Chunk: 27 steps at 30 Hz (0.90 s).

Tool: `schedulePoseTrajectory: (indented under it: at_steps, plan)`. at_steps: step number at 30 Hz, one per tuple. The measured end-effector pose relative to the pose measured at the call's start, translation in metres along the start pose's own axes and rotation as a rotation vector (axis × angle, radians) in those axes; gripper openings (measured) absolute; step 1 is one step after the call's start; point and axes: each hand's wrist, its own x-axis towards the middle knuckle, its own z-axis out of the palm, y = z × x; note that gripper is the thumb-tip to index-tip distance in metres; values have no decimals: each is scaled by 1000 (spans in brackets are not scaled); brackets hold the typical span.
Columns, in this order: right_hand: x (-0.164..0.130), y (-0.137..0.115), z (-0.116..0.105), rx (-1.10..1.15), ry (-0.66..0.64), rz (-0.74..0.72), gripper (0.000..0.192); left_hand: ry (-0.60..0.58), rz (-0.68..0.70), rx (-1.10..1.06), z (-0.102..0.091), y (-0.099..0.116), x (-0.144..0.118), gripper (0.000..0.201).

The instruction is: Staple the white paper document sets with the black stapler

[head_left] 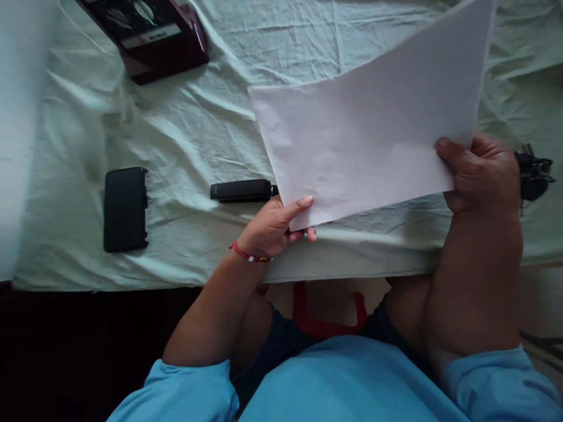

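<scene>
Paper sheet (373, 129): a blank white sheet is being held above the bench (197, 123), tilted, with its far corner running out of the top of the frame and its near edge hanging over the bench front.
Left hand (275, 225): it is pinching the near left corner of the paper sheet, thumb lying on top and fingers curling beneath; a red thread band (243, 253) is sitting on the wrist.
Right hand (481, 173): it is gripping the right edge of the paper sheet, thumb pressing on the upper face and the other fingers closing behind it.
Bench covering: a pale green cloth, heavily creased, is lying over the whole bench and draping off the near edge.
Containers: a dark maroon box (153, 35) is sitting at the far left of the bench, partly cut off by the frame; a printed label is showing on its top, and the contents are not showing.
Black case (125, 208): a flat dark rectangular item is lying at the near left, well apart from both hands.
Black bar (241, 190): a slim dark item is lying just beyond the left hand, its right end passing under the paper sheet.
Dark bundle (534, 173): small black objects are lying just beside the right hand, partly hidden by it; their kind is not clear.
Obstructions: the paper sheet is screening the middle of the bench.
</scene>
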Motion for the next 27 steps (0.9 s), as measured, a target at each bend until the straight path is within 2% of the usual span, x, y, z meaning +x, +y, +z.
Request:
schedulePoseTrajectory:
  at_steps: [7, 14, 21, 27]
  plan:
    - [-1, -3, 4, -41, 55, 14, 26, -18, -154, -91, 1, 2, 3, 32]
    - [1, -4, 4, 2, 61, 28, 36, -64, -168, -69, -3, 0, 1, 16]
    - [2, -2, 2, 14, 50, 17, 34, -120, -129, -17, -6, -1, -1, 25]
    - [3, -3, 3, 58, 40, 30, 38, -93, -112, -20, -7, -5, 0, 31]
